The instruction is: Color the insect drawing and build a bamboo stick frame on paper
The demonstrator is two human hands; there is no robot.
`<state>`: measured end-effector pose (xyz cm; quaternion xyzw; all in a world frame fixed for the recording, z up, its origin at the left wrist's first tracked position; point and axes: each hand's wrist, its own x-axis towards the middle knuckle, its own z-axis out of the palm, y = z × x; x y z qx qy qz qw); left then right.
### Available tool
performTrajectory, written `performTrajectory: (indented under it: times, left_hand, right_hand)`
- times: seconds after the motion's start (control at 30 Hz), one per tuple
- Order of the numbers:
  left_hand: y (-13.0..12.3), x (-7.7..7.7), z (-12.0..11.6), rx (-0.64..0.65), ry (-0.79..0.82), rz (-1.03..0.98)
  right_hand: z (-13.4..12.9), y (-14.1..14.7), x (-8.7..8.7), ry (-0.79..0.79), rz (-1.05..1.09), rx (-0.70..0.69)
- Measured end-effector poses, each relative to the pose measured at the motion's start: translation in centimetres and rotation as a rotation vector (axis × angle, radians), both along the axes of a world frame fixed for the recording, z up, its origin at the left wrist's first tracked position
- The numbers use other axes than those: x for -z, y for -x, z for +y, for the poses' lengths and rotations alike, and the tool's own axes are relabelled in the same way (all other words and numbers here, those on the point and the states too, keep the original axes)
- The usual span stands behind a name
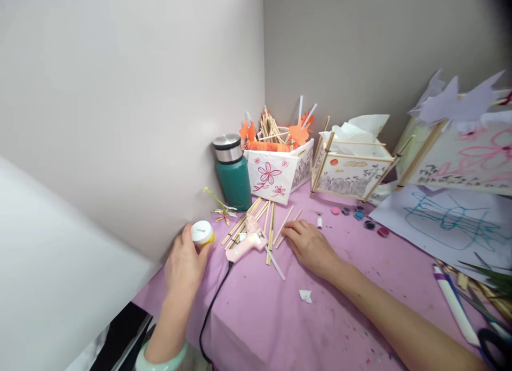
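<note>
My left hand (184,264) is closed around a small yellow jar with a white lid (202,233) at the table's near left corner, by the wall. My right hand (310,246) rests flat on the purple tablecloth, fingertips touching loose wooden sticks (270,221). Between the hands lies a pink glue gun (247,244), its black cord (212,307) trailing toward me.
A teal thermos (233,173) stands by the wall. Behind are a flower-painted paper box of sticks (276,173), a stick-framed paper lantern (352,168), a larger lantern (464,152), small paint pots (366,221), a drawing sheet (448,221), a white marker (454,304) and scissors (494,341).
</note>
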<state>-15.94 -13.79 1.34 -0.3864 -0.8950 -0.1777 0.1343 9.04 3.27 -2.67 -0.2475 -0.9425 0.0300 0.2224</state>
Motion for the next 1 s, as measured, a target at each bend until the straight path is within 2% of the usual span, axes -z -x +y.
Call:
performTrajectory:
  times: [0.1, 0.17, 0.23, 0.3, 0.4, 0.57, 0.7, 0.8, 0.87, 0.93, 1.0]
  left_hand:
    - [-1.4, -1.3, 0.3, 0.014, -0.092, 0.204]
    - [-2.7, -1.5, 0.8, 0.179, -0.119, 0.184]
    - [-3.9, -1.2, 1.5, 0.413, 0.015, 0.043]
    - [-4.9, -0.6, 2.3, 0.526, 0.177, -0.053]
    - [-5.4, 0.4, 3.0, 0.5, 0.239, -0.014]
    - [-4.0, 1.0, 2.4, 0.501, 0.122, 0.111]
    - [-3.0, 0.6, 1.6, 0.387, 0.117, 0.225]
    - [-3.3, 0.2, 1.5, 0.324, 0.191, 0.274]
    - [-3.9, -0.1, 1.7, 0.3, 0.175, 0.289]
    - [-4.7, -0.4, 2.2, 0.313, 0.088, 0.286]
    - [-5.8, -0.8, 2.9, 0.405, 0.012, 0.236]
  right_hand:
    - [-0.4, -0.1, -0.1, -0.003, 0.028, 0.024]
    - [-0.9, -0.1, -0.3, -0.005, 0.041, 0.034]
    - [-1.5, -0.1, -0.6, -0.007, 0.049, 0.038]
    - [-2.1, -0.2, -0.8, -0.008, 0.05, 0.027]
    - [-2.8, -0.4, -0.8, 0.005, 0.043, 0.006]
    - [-3.0, -0.7, -0.6, 0.043, 0.035, 0.006]
    - [-2.9, -0.4, -0.9, 0.056, 0.005, 0.006]
    - [-2.9, -0.3, -1.3, 0.067, -0.027, 0.001]
    - [-3.0, -0.4, -1.4, 0.078, -0.046, -0.007]
    - [-3.1, -0.7, -1.5, 0.086, -0.052, -0.022]
    - [-3.4, -1.1, -1.5, 0.09, -0.047, -0.04]
